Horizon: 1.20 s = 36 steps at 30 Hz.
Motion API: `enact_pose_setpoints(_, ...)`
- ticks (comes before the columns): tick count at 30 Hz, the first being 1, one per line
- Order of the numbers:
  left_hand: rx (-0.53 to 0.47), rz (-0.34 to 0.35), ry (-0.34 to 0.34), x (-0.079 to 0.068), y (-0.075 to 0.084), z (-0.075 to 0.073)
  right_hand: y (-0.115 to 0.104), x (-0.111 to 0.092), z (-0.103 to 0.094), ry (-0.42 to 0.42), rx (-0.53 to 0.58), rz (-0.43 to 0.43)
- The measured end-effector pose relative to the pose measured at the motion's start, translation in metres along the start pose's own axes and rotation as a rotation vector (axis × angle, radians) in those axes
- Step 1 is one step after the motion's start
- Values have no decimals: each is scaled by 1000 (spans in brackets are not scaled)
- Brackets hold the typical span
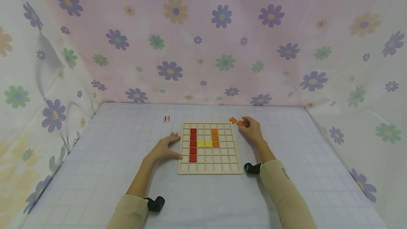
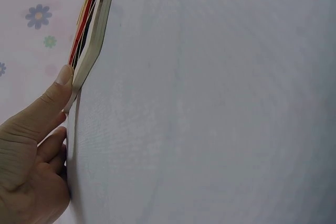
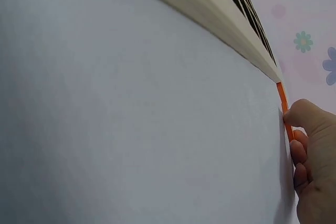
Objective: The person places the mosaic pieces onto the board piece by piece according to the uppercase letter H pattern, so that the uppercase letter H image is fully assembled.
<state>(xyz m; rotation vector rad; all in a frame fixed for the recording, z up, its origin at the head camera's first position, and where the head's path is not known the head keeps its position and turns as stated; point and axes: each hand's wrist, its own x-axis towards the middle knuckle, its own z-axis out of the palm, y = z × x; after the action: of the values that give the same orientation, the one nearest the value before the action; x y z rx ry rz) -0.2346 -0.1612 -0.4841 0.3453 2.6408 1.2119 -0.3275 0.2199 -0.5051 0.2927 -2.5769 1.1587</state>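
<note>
A wooden grid board (image 1: 210,167) lies in front of me. My left hand (image 1: 163,147) rests at its left edge, thumb and fingers spread apart and the thumb tip at the rim. Several red tiles (image 1: 193,145) form a column in the board, two yellow tiles (image 1: 204,144) run rightward from it, and three orange tiles (image 1: 215,137) stack up beyond them. Off the board's far right corner, my right hand (image 1: 253,130) pinches a loose orange tile (image 1: 240,123) between thumb and fingers. Another orange tile (image 1: 233,120) lies beside it, close to the corner.
Behind the board's far left corner lies a small printed card (image 1: 167,118) with a coloured grid pattern. A pale cloth with faint squares covers the table (image 1: 95,172). Flowered fabric (image 1: 197,45) hangs at the back and sides. Each wrist wears a black camera (image 1: 155,204).
</note>
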Motion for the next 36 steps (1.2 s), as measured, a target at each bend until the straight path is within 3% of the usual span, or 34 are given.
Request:
enact_pose_setpoints(5, -7, -12, -2, 0, 1, 0, 2, 0, 0, 3, 9, -17)
enact_pose_setpoints(17, -11, 9, 4, 1, -3, 1, -3, 3, -2, -76, -54, 59)
enact_pose_setpoints(23, -21, -6, 6, 3, -3, 3, -5, -1, -5, -49, 42, 79)
enact_pose_setpoints(29, -21, -9, 12, 3, -5, 2, -7, -9, -4, -56, 150, 8)
enact_pose_setpoints(36, -19, -16, 8, 1, -2, 2, -26, -26, -1, -133, 181, -70)
